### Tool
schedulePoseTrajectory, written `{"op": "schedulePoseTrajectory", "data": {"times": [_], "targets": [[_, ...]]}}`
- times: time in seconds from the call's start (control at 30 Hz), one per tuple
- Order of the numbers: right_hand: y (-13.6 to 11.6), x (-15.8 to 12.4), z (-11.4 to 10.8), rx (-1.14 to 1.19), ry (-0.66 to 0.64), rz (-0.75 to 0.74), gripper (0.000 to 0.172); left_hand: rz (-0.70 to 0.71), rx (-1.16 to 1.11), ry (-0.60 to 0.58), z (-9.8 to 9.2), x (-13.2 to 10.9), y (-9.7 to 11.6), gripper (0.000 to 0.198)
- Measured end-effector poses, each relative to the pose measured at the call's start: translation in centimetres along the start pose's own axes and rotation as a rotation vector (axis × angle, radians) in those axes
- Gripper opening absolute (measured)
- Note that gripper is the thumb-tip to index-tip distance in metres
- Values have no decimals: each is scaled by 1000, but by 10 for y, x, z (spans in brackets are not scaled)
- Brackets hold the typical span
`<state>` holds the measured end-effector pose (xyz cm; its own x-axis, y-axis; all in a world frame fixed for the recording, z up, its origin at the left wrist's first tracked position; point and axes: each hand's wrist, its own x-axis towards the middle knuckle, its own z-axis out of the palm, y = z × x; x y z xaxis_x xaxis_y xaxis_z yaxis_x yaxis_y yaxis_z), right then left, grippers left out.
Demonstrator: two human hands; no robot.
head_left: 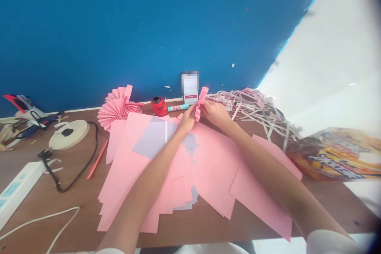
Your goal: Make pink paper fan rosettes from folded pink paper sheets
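Observation:
Between my two hands is a narrow strip of folded pink paper (pixel 202 99), held upright and slightly tilted above the desk. My left hand (pixel 188 119) is closed on its lower left side. My right hand (pixel 216 112) pinches it from the right, with the fingertips partly hidden behind the paper. Sheets of pink paper (pixel 214 158) lie overlapping under my forearms, with some grey-lilac sheets (pixel 149 139) among them. Beyond their left corner rest pleated pink paper fans (pixel 114 107).
A phone (pixel 190 87) leans on the blue wall behind a red round container (pixel 159 106) and a teal tube (pixel 177 107). Shredded paper strips (pixel 253 105) heap at the back right, near a snack bag (pixel 342 154). Leftward lie a red pen (pixel 97 159), a cable (pixel 95 147) and a power strip (pixel 20 190).

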<state>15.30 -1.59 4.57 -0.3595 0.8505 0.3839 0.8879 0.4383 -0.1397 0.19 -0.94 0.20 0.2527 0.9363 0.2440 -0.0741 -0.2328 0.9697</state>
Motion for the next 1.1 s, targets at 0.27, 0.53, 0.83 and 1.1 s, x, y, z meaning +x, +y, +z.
{"op": "schedulePoseTrajectory", "data": {"times": [0.27, 0.53, 0.83, 1.1], "targets": [[12, 4, -1, 167, -30, -25, 20, 66, 308, -35, 2, -3, -3, 44], [5, 0, 2, -23, -56, -1, 25, 48, 94, 8, 3, 0, 0, 38], [9, -4, 3, -24, -21, -32, 27, 47, 47, -44, 2, -2, 3, 47], [19, 1, 7, 120, -16, -33, 26, 24, 18, 1, 2, -1, -1, 35]]}}
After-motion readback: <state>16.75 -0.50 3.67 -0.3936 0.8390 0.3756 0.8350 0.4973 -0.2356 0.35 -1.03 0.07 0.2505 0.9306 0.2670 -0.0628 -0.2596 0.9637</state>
